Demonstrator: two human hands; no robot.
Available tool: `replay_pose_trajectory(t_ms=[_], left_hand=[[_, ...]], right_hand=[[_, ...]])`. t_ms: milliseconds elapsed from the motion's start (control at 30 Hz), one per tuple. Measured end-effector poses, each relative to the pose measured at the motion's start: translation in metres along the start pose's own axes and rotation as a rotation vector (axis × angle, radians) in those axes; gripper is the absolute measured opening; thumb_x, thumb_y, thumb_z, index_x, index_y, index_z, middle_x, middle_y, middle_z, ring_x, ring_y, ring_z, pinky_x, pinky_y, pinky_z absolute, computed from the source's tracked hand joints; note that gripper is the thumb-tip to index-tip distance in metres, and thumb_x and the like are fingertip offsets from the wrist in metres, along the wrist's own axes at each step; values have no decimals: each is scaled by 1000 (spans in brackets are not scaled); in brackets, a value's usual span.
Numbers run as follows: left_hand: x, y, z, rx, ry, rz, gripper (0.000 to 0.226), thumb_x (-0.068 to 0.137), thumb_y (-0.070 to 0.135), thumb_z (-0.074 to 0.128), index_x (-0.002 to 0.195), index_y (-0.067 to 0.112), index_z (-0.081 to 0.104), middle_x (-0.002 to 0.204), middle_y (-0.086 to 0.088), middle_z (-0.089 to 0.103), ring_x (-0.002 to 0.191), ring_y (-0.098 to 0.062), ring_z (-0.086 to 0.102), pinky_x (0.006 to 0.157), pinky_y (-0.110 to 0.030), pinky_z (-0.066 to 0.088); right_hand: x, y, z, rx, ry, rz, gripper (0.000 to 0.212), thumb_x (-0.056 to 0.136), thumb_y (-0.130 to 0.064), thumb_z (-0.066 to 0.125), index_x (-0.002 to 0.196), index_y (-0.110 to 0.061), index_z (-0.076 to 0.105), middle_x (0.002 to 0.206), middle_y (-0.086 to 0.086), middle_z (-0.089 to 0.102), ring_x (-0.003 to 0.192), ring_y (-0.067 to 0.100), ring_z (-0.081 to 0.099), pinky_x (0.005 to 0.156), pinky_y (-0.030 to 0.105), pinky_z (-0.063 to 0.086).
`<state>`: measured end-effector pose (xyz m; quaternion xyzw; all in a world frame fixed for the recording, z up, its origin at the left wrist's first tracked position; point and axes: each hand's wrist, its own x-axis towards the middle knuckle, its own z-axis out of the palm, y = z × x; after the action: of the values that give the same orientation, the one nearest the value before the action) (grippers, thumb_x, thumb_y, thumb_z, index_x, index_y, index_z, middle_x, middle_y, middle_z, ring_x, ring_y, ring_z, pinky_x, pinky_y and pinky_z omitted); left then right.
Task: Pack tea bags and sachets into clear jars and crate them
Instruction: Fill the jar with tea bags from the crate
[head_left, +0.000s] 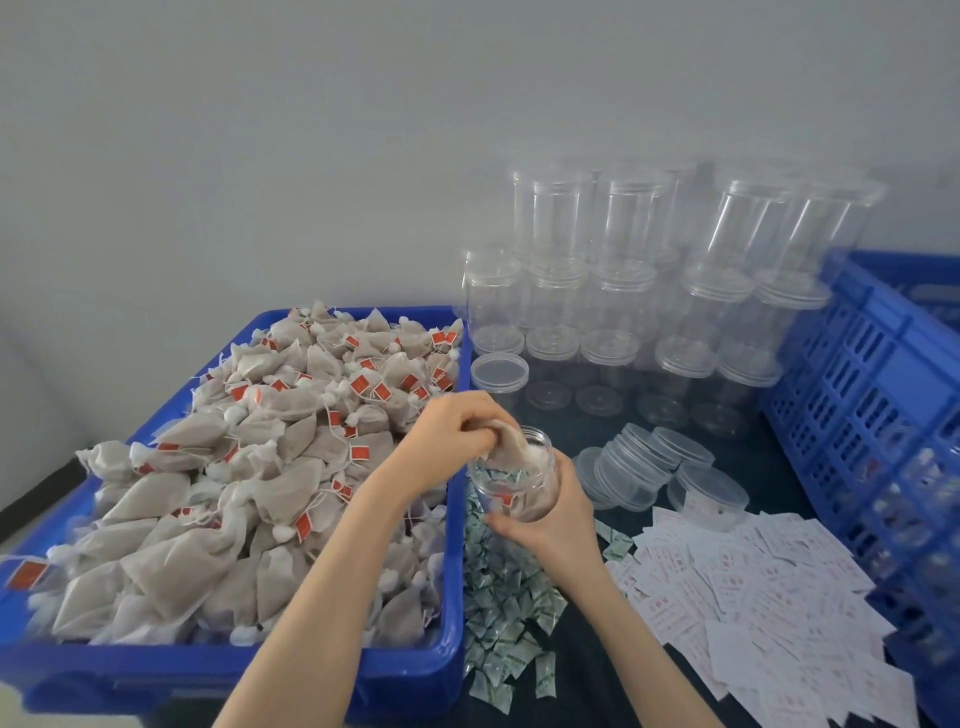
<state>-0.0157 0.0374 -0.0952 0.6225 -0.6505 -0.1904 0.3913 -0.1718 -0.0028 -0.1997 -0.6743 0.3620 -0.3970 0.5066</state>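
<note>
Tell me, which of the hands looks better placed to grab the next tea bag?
The left hand, probably. It is pushing a tea bag into the jar right beside the blue bin of bags, while the right hand grips the jar.

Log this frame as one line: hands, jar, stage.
stage: filling | left hand: pushing tea bag into jar mouth | right hand: gripping clear jar, tilted | lid: off | source: blue tray

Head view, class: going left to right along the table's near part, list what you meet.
Blue tray of tea bags → green sachets → white slips → blue crate.
</note>
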Motion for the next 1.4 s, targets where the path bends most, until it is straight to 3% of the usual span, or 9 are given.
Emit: replay_pose_trajectory(t_ms=[100,167,333,533,800,933,1100,1233,1400], left_hand=[[-1,2,12,216,-117,29,36,75,-3,56,77,30,71,79,15,59,78,4,52,71,-11,39],[0,1,16,275,-132,65,30,73,-1,59,85,24,72,81,19,59,82,10,50,73,-4,34],[2,-2,16,329,-67,49,24,74,9,69,78,30,58,89,14,53,84,-8,51,76,-29,49],[4,1,18,706,-266,52,24,91,29,62,109,41,71,86,8,54,87,-9,39,76,-28,31],[4,0,26,842,-324,149,59,83,-11,54,114,37,69,98,12,44,97,-15,30,79,-29,20],[9,-7,12,658,-199,93,51,93,-3,47,105,39,72,90,15,45,91,-12,35,84,-27,30],[9,-17,-5,219,27,-14,31,93,4,55,106,26,71,99,17,61,89,5,55,77,-7,40],[12,-42,-13,470,204,-245,33,94,4,51,116,24,65,110,7,63,92,-9,60,78,-21,47],[7,-64,-4,889,-166,-495,31,91,11,57,120,20,63,115,-6,65,101,-24,64,79,-33,52]], right_hand=[[-2,1,2,-54,-17,-8,97,44,-44,89,130,-36,46,118,-13,64,106,6,65,91,30,54],[-2,1,2,-58,-6,-10,89,44,-41,89,121,-52,46,112,-17,66,103,6,66,87,27,55],[-2,2,2,-70,19,11,85,44,-43,88,116,-54,44,110,-26,64,95,2,68,78,20,54],[-5,4,2,-164,53,-26,83,47,-47,88,114,-60,41,112,-16,65,98,5,67,84,33,58],[-9,3,-2,-196,16,0,102,45,-58,84,135,-38,40,131,-17,56,116,4,58,95,26,51],[-6,1,-4,-88,33,16,95,50,-43,90,133,-34,44,125,-8,62,109,14,66,94,40,56],[-2,-6,-1,-29,38,11,98,48,-38,89,135,-28,46,125,-9,61,111,11,64,97,40,54],[-4,-6,-4,-17,16,29,98,55,-26,95,138,-26,44,131,-3,59,114,10,63,100,36,53],[-7,-7,-7,-27,26,13,92,59,-20,96,136,-26,46,122,-10,62,105,-4,62,85,9,50]])
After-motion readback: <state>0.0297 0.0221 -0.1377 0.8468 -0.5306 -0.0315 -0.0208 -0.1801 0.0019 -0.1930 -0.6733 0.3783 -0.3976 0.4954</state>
